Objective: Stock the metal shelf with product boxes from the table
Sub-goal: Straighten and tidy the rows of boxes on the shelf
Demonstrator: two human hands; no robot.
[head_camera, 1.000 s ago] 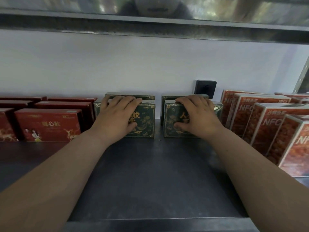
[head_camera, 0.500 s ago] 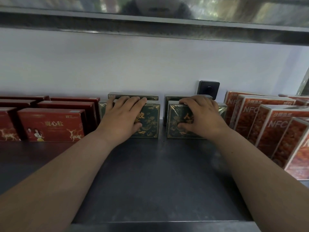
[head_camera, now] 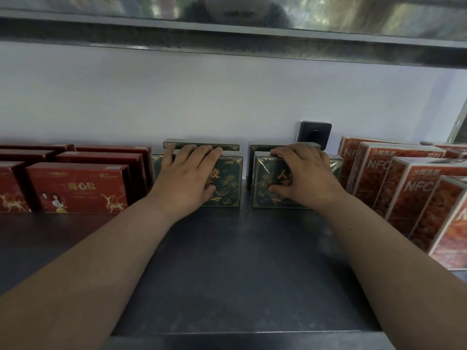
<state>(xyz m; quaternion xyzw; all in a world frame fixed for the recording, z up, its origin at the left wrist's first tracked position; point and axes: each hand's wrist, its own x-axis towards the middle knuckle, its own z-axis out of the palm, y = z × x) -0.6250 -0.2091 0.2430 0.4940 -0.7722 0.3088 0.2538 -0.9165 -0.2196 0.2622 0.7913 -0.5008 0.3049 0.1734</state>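
Observation:
Two dark green boxes with gold print stand upright side by side on the dark metal shelf point(head_camera: 227, 269). My left hand point(head_camera: 187, 178) grips the left green box point(head_camera: 228, 183), fingers over its top edge and thumb on its front. My right hand point(head_camera: 300, 178) grips the right green box point(head_camera: 262, 183) the same way. Behind each stands another green box: one at the back left point(head_camera: 202, 144), one at the back right point(head_camera: 260, 148), close to the white wall.
Red boxes point(head_camera: 78, 188) fill the shelf's left in rows. Orange-and-white NFC boxes point(head_camera: 409, 193) stand in angled rows on the right. A black wall socket point(head_camera: 315, 137) sits behind the right green boxes. The upper shelf point(head_camera: 227, 39) hangs overhead. Bare shelf lies in front.
Both hands stay on the two front green boxes. The view has shifted slightly, so the boxes and hands sit a little further right in the frame.

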